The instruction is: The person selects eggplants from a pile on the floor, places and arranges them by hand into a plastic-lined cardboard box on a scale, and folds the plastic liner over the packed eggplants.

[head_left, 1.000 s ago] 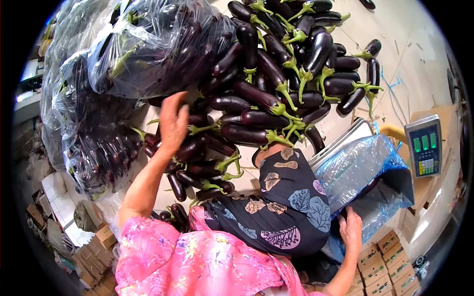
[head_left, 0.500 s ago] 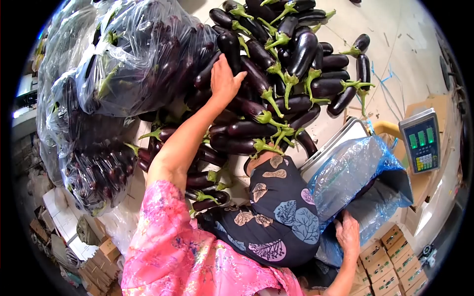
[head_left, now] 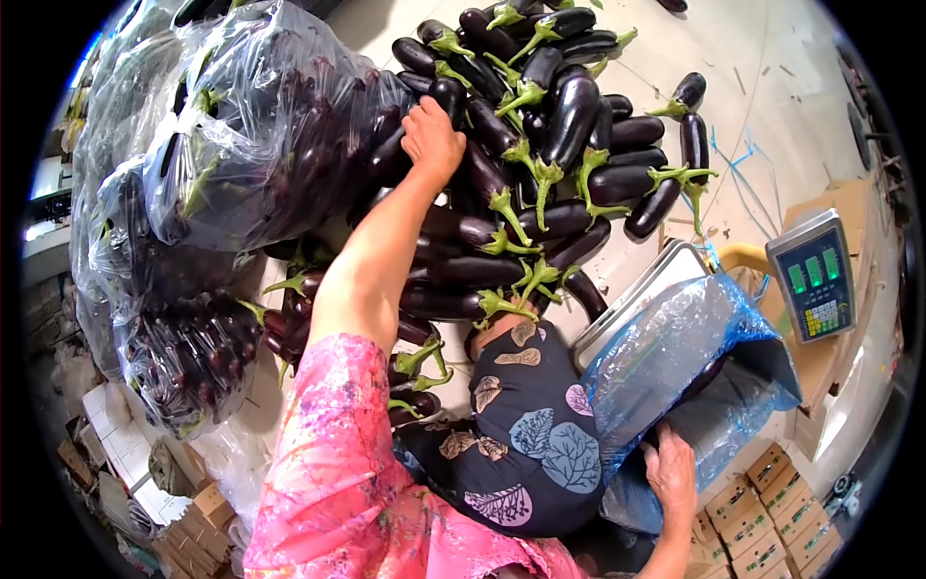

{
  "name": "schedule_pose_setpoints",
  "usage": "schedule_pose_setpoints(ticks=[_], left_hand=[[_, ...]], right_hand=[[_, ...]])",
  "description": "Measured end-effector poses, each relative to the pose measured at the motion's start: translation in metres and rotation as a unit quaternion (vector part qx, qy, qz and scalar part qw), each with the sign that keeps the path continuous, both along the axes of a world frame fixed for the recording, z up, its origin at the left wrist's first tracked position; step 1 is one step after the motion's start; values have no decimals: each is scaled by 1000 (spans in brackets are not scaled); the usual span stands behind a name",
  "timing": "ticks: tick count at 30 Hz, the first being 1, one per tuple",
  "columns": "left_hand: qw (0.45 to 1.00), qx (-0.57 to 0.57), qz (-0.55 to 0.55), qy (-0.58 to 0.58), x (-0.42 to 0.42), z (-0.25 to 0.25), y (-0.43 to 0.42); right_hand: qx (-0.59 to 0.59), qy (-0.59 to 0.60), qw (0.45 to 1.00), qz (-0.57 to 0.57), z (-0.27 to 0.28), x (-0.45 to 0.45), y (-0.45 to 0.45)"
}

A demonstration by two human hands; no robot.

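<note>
My left hand [head_left: 433, 140] reaches up into the pile of dark eggplants, its curled fingers closed round an upright eggplant [head_left: 448, 97] near the clear bags. Loose eggplants with green stems, such as a large one [head_left: 573, 121], lie heaped to its right and below. On the right, my right hand [head_left: 669, 467] grips the near edge of an open blue plastic bag [head_left: 656, 333]; its fingertips are partly hidden at the bag's edge. A dark eggplant [head_left: 704, 377] shows inside the bag, which rests by a metal tray [head_left: 644, 299].
Clear bags full of eggplants [head_left: 280, 145] stand at the upper left. A scale display [head_left: 815, 275] with green digits stands at the right, near cardboard. Small boxes [head_left: 762, 521] are stacked at the lower right. Blue strings [head_left: 741, 159] lie on the floor.
My left hand has moved up and right from the lower left of the pile to the upright eggplant and closed round it. My right hand stays at the bag. The view has shifted slightly.
</note>
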State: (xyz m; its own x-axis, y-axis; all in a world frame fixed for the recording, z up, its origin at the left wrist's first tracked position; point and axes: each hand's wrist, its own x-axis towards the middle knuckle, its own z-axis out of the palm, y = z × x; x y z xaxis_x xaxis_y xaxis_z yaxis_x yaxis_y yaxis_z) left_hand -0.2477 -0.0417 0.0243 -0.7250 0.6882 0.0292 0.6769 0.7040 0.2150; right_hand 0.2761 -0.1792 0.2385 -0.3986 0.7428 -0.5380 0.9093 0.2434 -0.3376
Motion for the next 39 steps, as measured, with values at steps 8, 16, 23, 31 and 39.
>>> schedule_pose_setpoints(ticks=[8, 16, 23, 31, 39], left_hand=[[950, 235, -118, -167, -44, 18, 44], [907, 158, -177, -349, -19, 23, -97], [891, -79, -429, -128, -17, 15, -134], [890, 142, -346, -260, -23, 36, -77], [901, 252, -142, -323, -35, 49, -73]], right_hand=[[-27, -6, 999, -18, 3, -2, 5], [-40, -23, 999, -17, 5, -5, 7], [-22, 0, 1000, 13, 1, -6, 8], [0, 17, 1000, 17, -5, 4, -4], [5, 18, 998, 52, -4, 7, 1]])
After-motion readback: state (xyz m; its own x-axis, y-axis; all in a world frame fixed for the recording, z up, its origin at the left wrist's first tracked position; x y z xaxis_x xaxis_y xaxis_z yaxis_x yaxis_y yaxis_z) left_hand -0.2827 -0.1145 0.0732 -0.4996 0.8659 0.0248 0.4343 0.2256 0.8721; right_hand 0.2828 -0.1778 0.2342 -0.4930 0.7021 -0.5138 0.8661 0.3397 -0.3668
